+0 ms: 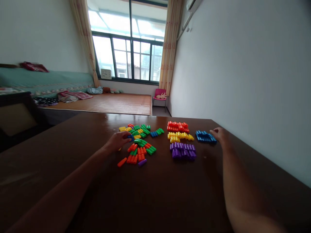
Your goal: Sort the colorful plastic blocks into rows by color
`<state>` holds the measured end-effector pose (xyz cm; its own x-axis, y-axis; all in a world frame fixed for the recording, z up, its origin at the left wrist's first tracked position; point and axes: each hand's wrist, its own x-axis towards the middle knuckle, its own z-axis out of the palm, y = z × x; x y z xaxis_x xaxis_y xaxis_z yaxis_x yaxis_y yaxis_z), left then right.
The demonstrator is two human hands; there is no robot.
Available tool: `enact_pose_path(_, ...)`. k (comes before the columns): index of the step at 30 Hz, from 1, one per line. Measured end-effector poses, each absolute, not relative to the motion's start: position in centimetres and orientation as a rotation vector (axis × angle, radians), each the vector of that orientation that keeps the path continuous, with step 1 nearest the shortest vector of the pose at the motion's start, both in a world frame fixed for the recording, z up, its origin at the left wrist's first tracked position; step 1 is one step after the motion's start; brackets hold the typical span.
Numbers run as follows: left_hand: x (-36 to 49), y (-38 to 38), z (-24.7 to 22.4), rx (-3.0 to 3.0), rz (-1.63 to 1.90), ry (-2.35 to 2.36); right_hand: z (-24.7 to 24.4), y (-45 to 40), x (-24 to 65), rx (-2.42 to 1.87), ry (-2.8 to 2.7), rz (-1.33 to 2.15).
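With the wearer at the dial's centre, the left hand (pixel 118 141) at eleven o'clock has its grip closed in a pinch on a blue piece (pixel 130 137) among the mixed pieces (pixel 141 142) on the bench (pixel 150 197), while the right hand (pixel 220 134) bends its fingertips at the three o'clock end of the blue row (pixel 206 139), at one o'clock; whether that grip holds or only touches cannot be told. A low left-hand drag could scatter the crowded pieces, and a right-hand push could skew the blue row into the yellow row (pixel 181 136) at its nine o'clock. The left fingers hide much of the blue piece, and how the blue row's pieces join is too small to make out.
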<state>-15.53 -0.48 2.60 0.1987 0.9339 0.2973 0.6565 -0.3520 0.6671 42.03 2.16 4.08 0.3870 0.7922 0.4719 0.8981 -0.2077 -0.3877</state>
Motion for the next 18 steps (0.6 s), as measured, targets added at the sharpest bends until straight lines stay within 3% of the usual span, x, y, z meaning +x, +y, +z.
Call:
enact_pose_path(5, -11.4, -2.4, 3.8, 1.662, 1.085, 1.017, 8.7, 0.8, 27.4, -1.385, -1.819, 0.130)
enact_pose_path(9, -9.7, -3.8, 4.5, 1.578, 1.059, 0.862, 8.2, -3.7, 15.8, -0.881, -2.191, 0.477)
enact_pose_path(13, -9.6, -4.5, 5.0, 1.564, 0.980, 0.800, 6.7, -5.7, 12.6, -0.676, -2.287, 0.627)
enact_pose_path(18, -9.6, -4.4, 4.7, 1.550, 0.906, 0.786, 6.0, -5.9, 12.6, -0.747, -2.219, 0.689)
